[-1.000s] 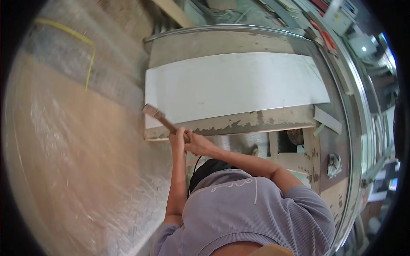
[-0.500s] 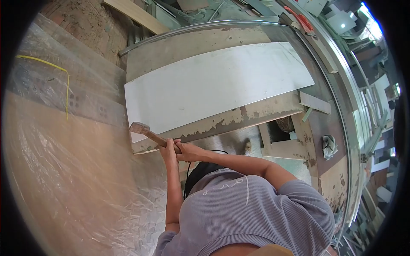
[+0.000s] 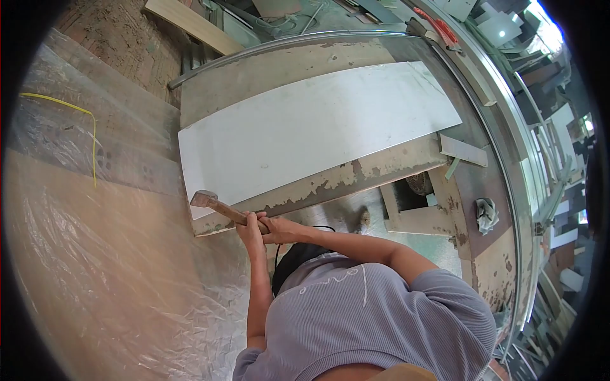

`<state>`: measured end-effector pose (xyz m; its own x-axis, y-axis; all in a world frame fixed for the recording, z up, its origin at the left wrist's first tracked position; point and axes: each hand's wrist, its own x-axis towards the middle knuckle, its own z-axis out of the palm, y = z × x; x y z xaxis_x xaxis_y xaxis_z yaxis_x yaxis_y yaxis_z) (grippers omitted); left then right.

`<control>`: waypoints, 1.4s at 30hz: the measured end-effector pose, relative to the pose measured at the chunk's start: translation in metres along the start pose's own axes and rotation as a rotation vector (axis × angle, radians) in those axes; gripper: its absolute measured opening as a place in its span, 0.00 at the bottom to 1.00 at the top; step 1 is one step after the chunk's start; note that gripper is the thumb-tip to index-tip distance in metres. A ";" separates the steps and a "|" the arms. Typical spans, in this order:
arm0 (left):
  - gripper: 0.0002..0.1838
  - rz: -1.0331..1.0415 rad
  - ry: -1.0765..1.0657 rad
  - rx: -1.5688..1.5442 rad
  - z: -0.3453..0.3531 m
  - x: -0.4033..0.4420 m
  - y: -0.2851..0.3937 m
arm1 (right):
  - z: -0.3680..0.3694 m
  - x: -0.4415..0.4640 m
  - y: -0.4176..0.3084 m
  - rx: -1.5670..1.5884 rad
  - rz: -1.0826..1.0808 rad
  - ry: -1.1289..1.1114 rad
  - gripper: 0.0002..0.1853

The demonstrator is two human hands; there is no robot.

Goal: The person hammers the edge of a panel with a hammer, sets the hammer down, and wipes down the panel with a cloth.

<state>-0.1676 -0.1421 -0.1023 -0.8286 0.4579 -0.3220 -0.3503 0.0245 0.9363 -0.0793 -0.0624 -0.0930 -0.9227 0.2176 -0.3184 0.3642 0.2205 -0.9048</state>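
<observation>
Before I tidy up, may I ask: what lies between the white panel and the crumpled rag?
The head view shows a short flat board between the white panel and the crumpled rag, with a green strip beside it.

A head-worn camera looks down at the hands [image 3: 281, 230].

I see the hammer [image 3: 216, 206] held aslant, its blocky, worn grey-brown head pointing to the left and its brown handle sloping down rightward into the grip. From my end the head shows over the near left corner of the white panel [image 3: 311, 136], though I cannot tell whether the two touch. That panel, a long, thin, smooth sheet with faint streaks near its right end, lies flat lengthwise along the bench [image 3: 254, 86].
</observation>
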 end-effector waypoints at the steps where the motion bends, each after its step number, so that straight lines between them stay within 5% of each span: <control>1: 0.17 0.001 0.000 -0.001 0.000 0.000 0.000 | 0.002 0.003 0.005 -0.021 -0.048 0.020 0.30; 30: 0.16 0.043 0.021 0.024 0.003 -0.003 -0.001 | 0.004 0.000 0.010 0.205 -0.045 -0.082 0.29; 40: 0.13 -0.097 0.038 -0.046 0.012 -0.011 0.045 | -0.011 -0.019 -0.052 0.323 0.034 0.032 0.23; 42: 0.14 -0.121 0.031 -0.069 0.021 -0.009 0.058 | -0.016 -0.017 -0.054 0.252 0.062 0.147 0.30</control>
<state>-0.1714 -0.1259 -0.0421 -0.7914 0.4277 -0.4368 -0.4765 0.0160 0.8790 -0.0816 -0.0625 -0.0339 -0.8649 0.3623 -0.3475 0.3593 -0.0367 -0.9325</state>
